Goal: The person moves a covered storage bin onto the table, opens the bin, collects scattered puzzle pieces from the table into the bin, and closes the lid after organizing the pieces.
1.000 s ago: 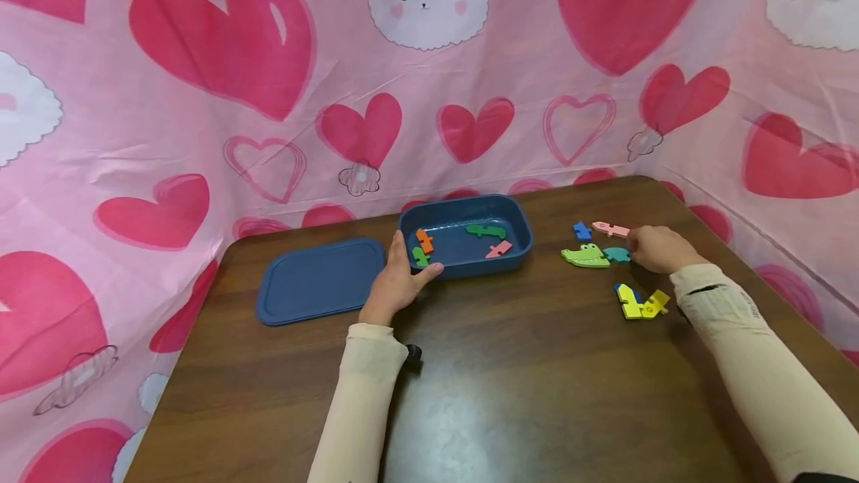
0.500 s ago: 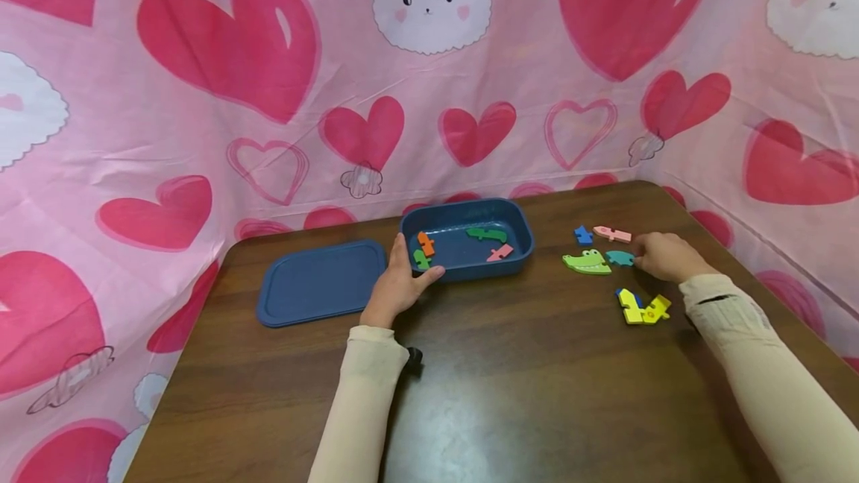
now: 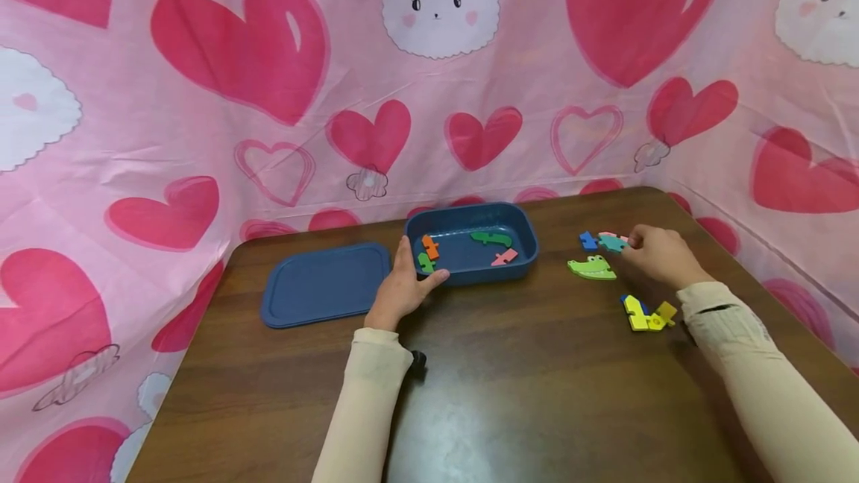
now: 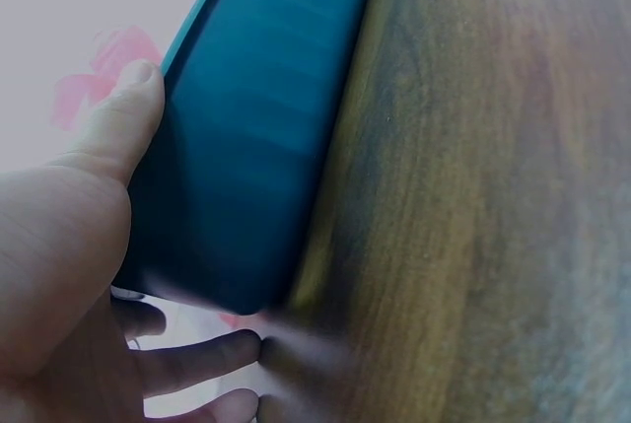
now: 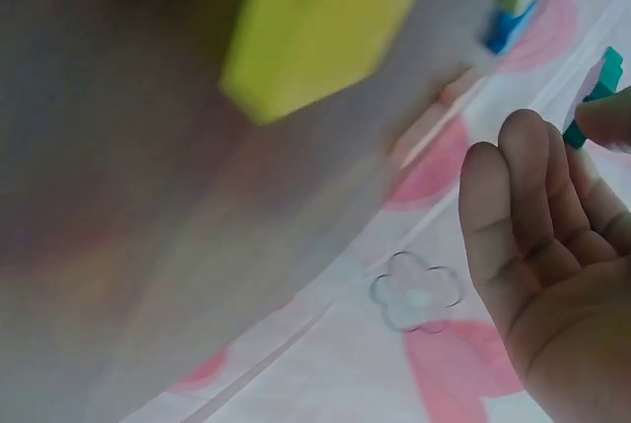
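My left hand (image 3: pixel 401 291) rests at the near left corner of a dark blue box (image 3: pixel 473 277). In the left wrist view its thumb lies on the rim of the box (image 4: pixel 251 127), while the other fingers stretch along the end wall. Over on the right, my right hand (image 3: pixel 661 256) pinches a teal puzzle piece (image 3: pixel 611 243) between thumb and finger, raised off the table. Below that piece lies a pale pink piece (image 3: pixel 606 234), partly hidden. A blue piece (image 3: pixel 587 241) and a green crocodile head piece (image 3: pixel 592 268) lie close by.
Inside the box are an orange piece (image 3: pixel 431 248), a light green piece (image 3: pixel 426 263), a dark green piece (image 3: pixel 492 238) and a pink piece (image 3: pixel 505 257). Yellow pieces (image 3: pixel 646 317) lie near the right wrist. A blue lid (image 3: pixel 325 283) lies left of the box. Patterned cloth hangs behind.
My right hand has taken hold of the teal piece and lifted it from beside the crocodile head, moving it away from me toward the pink piece. My left hand stays at the box.
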The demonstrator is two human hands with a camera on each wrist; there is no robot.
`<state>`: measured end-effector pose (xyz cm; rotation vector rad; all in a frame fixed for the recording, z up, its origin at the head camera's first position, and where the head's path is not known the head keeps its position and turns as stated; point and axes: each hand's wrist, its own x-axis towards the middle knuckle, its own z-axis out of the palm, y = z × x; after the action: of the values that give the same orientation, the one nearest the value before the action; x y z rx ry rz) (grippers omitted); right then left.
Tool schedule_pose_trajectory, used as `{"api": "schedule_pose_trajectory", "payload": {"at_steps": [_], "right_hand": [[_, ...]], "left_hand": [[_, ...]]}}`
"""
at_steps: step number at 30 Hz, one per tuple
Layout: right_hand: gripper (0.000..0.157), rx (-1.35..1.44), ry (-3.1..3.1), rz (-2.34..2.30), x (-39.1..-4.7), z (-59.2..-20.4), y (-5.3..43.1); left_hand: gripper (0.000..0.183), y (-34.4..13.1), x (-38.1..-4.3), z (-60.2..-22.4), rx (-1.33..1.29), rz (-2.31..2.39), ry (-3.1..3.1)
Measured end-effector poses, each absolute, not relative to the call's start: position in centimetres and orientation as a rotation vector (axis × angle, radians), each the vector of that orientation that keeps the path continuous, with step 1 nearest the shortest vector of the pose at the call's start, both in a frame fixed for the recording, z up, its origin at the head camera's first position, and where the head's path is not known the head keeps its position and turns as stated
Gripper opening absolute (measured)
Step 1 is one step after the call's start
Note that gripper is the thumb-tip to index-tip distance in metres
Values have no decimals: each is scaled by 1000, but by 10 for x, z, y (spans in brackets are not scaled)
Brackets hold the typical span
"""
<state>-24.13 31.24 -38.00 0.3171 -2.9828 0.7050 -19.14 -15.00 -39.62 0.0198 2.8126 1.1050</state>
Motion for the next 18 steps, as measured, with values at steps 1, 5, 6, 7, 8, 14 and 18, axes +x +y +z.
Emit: {"api": "schedule_pose_trajectory", "payload": {"at_steps": [1,5,6,7,8,14,18], "right_hand": [[22,309,-2972,728,-240,-378,308],[18,310,-2949,749,-238,-372,289],[18,313,-2948,745,-238,-370,285],[16,324,-2940,737,-238,-368,280],[15,332,-2932,731,-238,-366,276],[12,408,-2887,757,-238,-355,248],[11,456,-2853,774,-240,-348,225]], "left_hand": [[115,-150,-191,-396,19,1106,2813],[116,-151,-189,-397,3,1122,2808],[116,-151,-189,-397,2,1121,2809],[116,-151,-189,-398,1,1120,2810],[116,-151,-188,-398,1,1120,2811],[115,-149,-188,-395,16,1105,2825],[115,-149,-188,-394,17,1094,2834]]}}
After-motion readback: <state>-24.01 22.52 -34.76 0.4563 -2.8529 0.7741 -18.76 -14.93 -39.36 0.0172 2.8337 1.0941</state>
